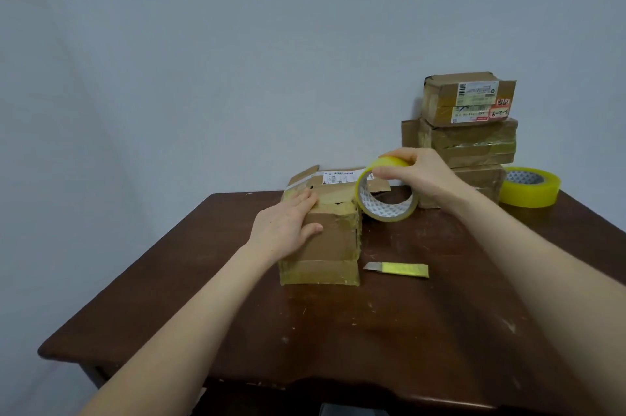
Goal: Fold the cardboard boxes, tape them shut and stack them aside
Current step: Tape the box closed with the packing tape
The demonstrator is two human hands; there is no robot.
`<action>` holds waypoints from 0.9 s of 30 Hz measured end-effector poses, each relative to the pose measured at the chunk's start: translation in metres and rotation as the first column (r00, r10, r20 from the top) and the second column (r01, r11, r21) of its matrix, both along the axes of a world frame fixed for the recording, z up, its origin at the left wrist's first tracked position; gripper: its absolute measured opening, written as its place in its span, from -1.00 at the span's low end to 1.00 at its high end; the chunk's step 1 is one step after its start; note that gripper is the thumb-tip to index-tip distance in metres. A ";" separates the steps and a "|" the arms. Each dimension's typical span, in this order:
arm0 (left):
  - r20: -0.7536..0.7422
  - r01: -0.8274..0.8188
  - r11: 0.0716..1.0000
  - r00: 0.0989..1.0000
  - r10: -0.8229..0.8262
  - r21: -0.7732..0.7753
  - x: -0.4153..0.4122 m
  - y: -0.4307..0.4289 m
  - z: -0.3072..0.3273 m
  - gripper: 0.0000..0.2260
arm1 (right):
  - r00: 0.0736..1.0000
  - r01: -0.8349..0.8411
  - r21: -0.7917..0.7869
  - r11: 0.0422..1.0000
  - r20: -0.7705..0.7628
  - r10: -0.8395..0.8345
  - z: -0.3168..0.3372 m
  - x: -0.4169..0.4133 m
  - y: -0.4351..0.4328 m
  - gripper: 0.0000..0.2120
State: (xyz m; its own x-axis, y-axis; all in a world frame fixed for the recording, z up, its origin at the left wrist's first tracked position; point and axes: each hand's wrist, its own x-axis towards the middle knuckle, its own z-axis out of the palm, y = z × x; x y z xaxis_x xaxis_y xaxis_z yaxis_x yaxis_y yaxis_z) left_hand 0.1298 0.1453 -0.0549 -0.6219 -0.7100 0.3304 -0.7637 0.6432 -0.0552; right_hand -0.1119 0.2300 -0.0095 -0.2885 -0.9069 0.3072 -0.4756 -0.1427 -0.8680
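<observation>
So your left grip [288, 222] is lying flat on the cardboard box [333, 246]. The fingers are straight across the top flaps on its left side and the thumb is spread down onto the front face, so it's pressing rather than clutching. The box sits around the middle of the desk [338, 331], a bit toward the far edge. Its top flaps are folded down, with a shipping label on the far part and old yellowish tape along its edges.

Your right grip [416, 175] is curled over the top of the tape roll [386, 209], thumb on the near side and fingers wrapped over the rim. The roll is tilted and held right at the box's top right corner. I can't tell if it's actually touching the cardboard.

A yellow utility knife [398, 270] lies flat on the desk just right of the box's front bottom corner, blade end pointing at the box.

Over at the far right corner there's a stack of three boxes [464, 143], smallest on top. A second tape roll [530, 187] lies flat just right of the stack, by the right edge.
</observation>
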 end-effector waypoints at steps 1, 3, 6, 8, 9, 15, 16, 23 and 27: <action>0.011 0.003 1.000 1.000 -0.003 -0.022 0.000 0.000 -0.001 -0.45 | 0.999 0.002 0.006 1.000 0.036 -0.002 -0.007 -0.001 0.000 -0.62; 0.056 0.019 0.996 0.998 -0.014 -0.084 -0.005 -0.001 -0.002 -0.43 | 0.991 0.005 0.019 1.000 0.132 -0.008 -0.020 -0.001 -0.002 -0.60; 0.025 0.054 0.994 0.998 -0.052 -0.093 -0.021 0.004 -0.001 -0.37 | 0.963 0.015 0.019 1.000 0.268 -0.020 -0.030 -0.002 -0.003 -0.64; -0.040 0.088 0.994 0.995 -0.090 -0.062 -0.035 0.007 -0.002 -0.33 | 0.962 0.007 0.006 1.000 0.272 -0.008 -0.030 -0.005 0.000 -0.68; -0.053 0.090 0.994 0.994 -0.094 -0.070 -0.040 0.008 -0.003 -0.33 | 0.968 -0.008 0.009 1.000 0.252 0.006 -0.031 -0.007 0.002 -0.68; -0.115 -0.023 0.994 0.993 0.010 -0.108 -0.056 0.016 -0.008 -0.39 | 0.966 -0.083 0.118 0.990 0.253 0.050 -0.045 -0.021 0.013 -0.49; -0.119 -0.028 0.992 0.993 0.013 -0.124 -0.058 0.017 -0.009 -0.40 | 0.958 -0.064 0.099 0.993 0.284 0.033 -0.047 -0.021 0.011 -0.48; -0.034 0.038 0.987 0.998 -0.044 -0.158 -0.051 0.009 -0.013 -0.41 | 0.968 -0.036 -0.019 0.999 0.248 0.040 -0.042 -0.021 0.014 -0.67; -0.016 0.061 0.987 0.998 -0.064 -0.152 -0.049 0.007 -0.012 -0.43 | 0.982 -0.070 0.001 0.998 0.174 0.069 -0.043 -0.029 0.020 -0.69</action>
State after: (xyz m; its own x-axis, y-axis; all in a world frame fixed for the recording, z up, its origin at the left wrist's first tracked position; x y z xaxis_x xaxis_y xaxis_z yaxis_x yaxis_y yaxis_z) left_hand 0.0812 0.1525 -0.0667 -0.6551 -0.6110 0.4444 -0.7245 0.6749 -0.1400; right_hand -0.1406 0.2499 -0.0523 -0.2728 -0.9287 0.2514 -0.3070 -0.1636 -0.9375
